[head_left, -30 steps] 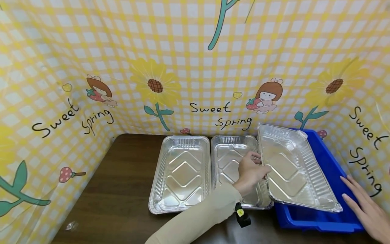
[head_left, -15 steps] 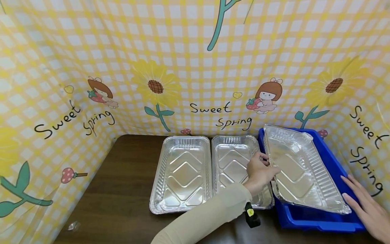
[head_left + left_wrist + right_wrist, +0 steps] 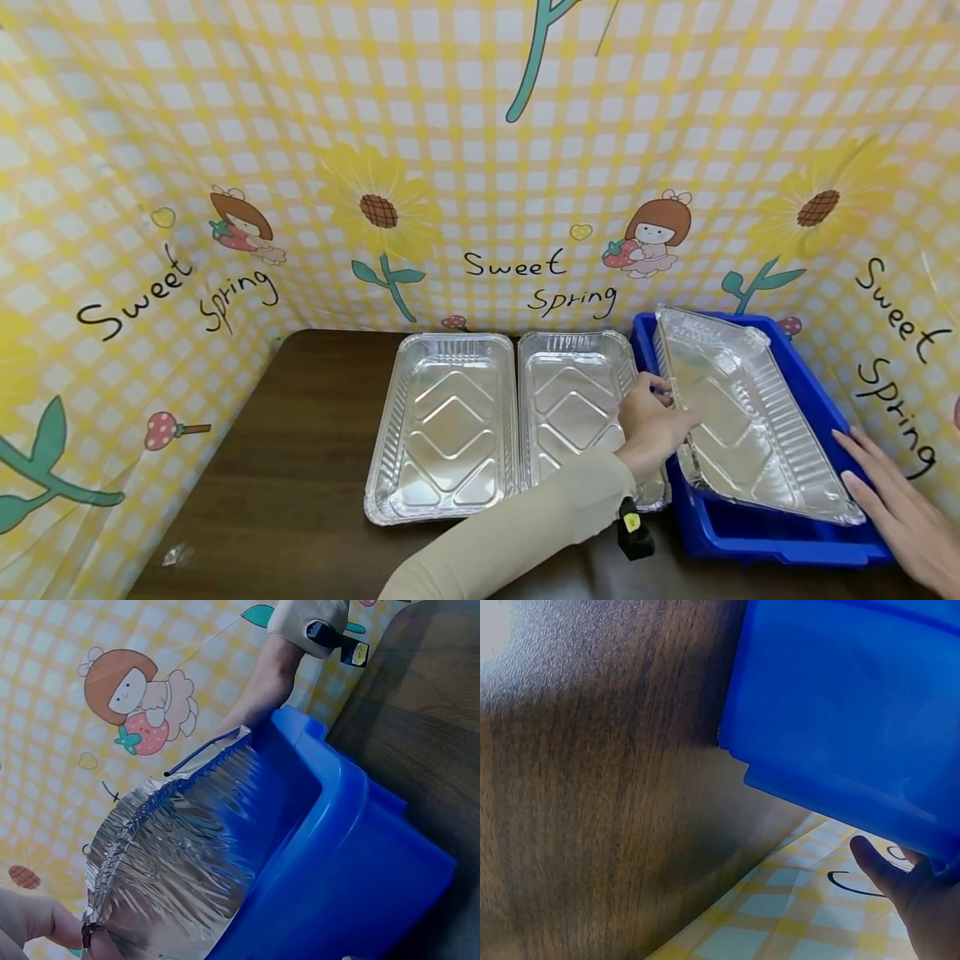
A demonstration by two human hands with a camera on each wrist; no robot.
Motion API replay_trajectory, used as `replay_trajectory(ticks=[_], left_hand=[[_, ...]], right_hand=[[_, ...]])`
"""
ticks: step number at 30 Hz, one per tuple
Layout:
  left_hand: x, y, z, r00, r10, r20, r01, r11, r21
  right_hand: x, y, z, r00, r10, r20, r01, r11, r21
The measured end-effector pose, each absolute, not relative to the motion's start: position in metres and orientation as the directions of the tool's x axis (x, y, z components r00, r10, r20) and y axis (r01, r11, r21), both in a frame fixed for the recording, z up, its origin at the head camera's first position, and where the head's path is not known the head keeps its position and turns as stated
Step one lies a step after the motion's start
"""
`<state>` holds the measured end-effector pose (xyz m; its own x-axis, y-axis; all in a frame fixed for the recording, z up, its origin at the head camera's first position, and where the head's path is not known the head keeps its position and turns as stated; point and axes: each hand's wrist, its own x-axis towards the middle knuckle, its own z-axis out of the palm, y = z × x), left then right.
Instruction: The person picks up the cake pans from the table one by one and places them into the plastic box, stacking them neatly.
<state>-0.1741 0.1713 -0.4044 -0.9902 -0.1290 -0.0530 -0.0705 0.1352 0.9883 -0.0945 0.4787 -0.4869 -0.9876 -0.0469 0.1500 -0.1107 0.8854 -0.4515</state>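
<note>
A foil tray (image 3: 738, 408) leans with its left side raised over a blue plastic bin (image 3: 795, 552) on the right. My left hand (image 3: 651, 423) pinches that raised left rim between thumb and fingers; the left wrist view shows the crinkled foil edge (image 3: 124, 817) with fingertips on it. At the bin's right rim lies my right hand (image 3: 896, 512), its fingers straight and touching the edge. Two more foil trays stand side by side on the table: a left one (image 3: 453, 425) and a middle one (image 3: 573, 408), partly covered by my left hand.
The dark wooden table (image 3: 300, 433) carries a small clear scrap (image 3: 176, 556) at the left. A yellow checked cloth (image 3: 480, 167) with flowers and lettering hangs close behind and along both sides.
My left hand and the tilted tray have shifted right, farther over the blue bin. The right hand stays at the bin's rim, and the other two trays stay put.
</note>
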Motion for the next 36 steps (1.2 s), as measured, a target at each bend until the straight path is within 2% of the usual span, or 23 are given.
replay_trajectory(ticks=[13,25,36], left_hand=[[-0.165,0.201,-0.417,-0.983,-0.169,-0.065,-0.092,0.156,0.984],[-0.162,0.209,-0.42,-0.977,-0.196,-0.084,-0.119,0.176,0.977],[-0.156,0.217,-0.423,-0.977,-0.188,-0.102,-0.134,0.165,0.977]], right_hand=[[-0.092,0.48,-0.49,-0.983,-0.084,0.165,-0.151,0.881,-0.449],[-0.092,0.48,-0.492,-0.976,-0.094,0.197,-0.175,0.876,-0.449],[-0.092,0.48,-0.49,-0.982,-0.073,0.176,-0.146,0.88,-0.451]])
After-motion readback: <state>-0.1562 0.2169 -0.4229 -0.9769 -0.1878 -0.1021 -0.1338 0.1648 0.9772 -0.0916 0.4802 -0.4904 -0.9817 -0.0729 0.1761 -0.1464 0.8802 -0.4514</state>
